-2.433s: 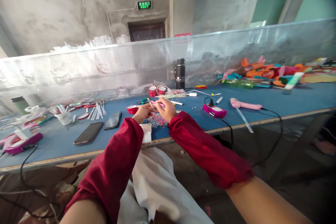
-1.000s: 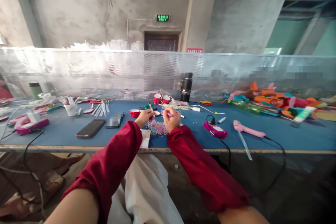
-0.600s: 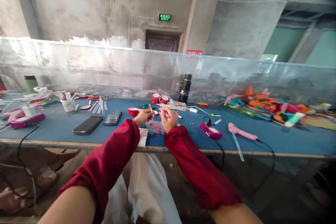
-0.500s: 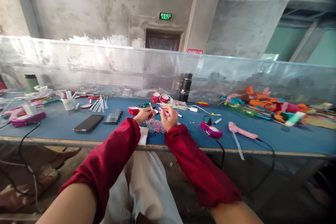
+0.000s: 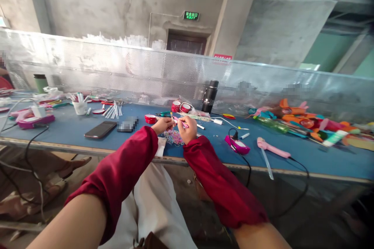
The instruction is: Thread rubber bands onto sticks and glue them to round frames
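My left hand [image 5: 163, 125] is closed in a pinch on a thin, pale yellowish stick [image 5: 172, 115] that stands up from the fingertips. My right hand [image 5: 189, 129] grips a pink pen-like tool [image 5: 184, 124], its tip pointing left, close to the stick. Whether the two touch, I cannot tell. Just below both hands lies a loose heap of small coloured rubber bands [image 5: 173, 137]. A white paper or packet [image 5: 161, 146] is at the table edge, by my left wrist.
On the blue table [image 5: 204, 151] are red tape rolls [image 5: 150, 119], a phone [image 5: 100, 129], a black flask [image 5: 209, 97] and a cup of white sticks [image 5: 80, 107]. Rightward lie a purple device [image 5: 237, 145], a pink glue gun [image 5: 273, 149] with its cord, and colourful felt-like pieces [image 5: 312, 118].
The pink tool and the stick have come closer together, closing the gap between my hands. The view has turned slightly, shifting the table items within it.
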Demonstrator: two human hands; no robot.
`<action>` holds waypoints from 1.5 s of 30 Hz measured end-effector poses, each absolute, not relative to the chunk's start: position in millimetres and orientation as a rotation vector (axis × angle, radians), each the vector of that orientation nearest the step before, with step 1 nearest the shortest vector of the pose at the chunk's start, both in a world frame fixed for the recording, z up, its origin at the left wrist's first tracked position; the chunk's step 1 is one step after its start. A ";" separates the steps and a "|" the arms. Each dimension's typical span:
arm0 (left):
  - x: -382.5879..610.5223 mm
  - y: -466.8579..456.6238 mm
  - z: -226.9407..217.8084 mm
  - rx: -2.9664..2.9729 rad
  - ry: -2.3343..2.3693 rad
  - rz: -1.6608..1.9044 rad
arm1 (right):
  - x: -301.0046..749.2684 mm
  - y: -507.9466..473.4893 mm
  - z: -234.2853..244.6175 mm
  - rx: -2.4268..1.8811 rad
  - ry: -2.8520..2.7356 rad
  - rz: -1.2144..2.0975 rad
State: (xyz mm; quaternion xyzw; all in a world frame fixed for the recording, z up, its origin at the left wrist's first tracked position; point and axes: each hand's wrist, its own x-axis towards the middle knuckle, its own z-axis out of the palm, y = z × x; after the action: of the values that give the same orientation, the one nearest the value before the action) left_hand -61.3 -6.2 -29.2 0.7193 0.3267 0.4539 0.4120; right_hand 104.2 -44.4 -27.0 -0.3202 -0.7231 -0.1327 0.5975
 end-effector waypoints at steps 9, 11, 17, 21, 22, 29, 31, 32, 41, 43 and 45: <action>-62.7 -3.7 -31.2 1.855 0.812 1.146 | 101.8 -43.1 -27.5 -0.771 -1.734 -0.296; -62.3 -5.9 -29.7 1.851 0.806 1.133 | 101.9 -43.0 -27.6 -0.784 -1.735 -0.300; -61.9 -13.8 -24.8 1.789 0.844 1.130 | 103.2 -42.2 -28.0 -0.823 -1.687 -0.345; -62.5 -13.9 -25.0 1.792 0.846 1.122 | 102.3 -43.4 -27.6 -0.810 -1.709 -0.338; -62.6 -13.1 -25.5 1.797 0.848 1.119 | 101.9 -43.8 -27.5 -0.808 -1.715 -0.333; -62.7 -8.2 -28.1 1.812 0.813 1.112 | 102.5 -43.7 -26.6 -0.803 -1.698 -0.338; -62.9 -8.4 -27.9 1.804 0.828 1.119 | 103.1 -43.6 -26.2 -0.819 -1.669 -0.342; -63.0 -8.5 -27.9 1.801 0.836 1.121 | 103.1 -43.7 -26.0 -0.821 -1.664 -0.340; -64.5 -7.2 -28.9 1.815 0.829 1.117 | 102.3 -42.8 -27.0 -0.822 -1.696 -0.326; -64.4 -6.6 -29.4 1.802 0.836 1.122 | 102.7 -42.4 -27.0 -0.828 -1.687 -0.324; -64.2 -6.2 -29.8 1.801 0.829 1.125 | 102.6 -42.4 -26.9 -0.823 -1.700 -0.321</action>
State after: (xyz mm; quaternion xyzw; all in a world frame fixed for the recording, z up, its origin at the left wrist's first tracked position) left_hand -64.2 -6.2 -29.8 0.7177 0.3303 0.4485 0.4179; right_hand 102.6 -42.4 -26.9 -0.3514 -0.7259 -0.1369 0.5752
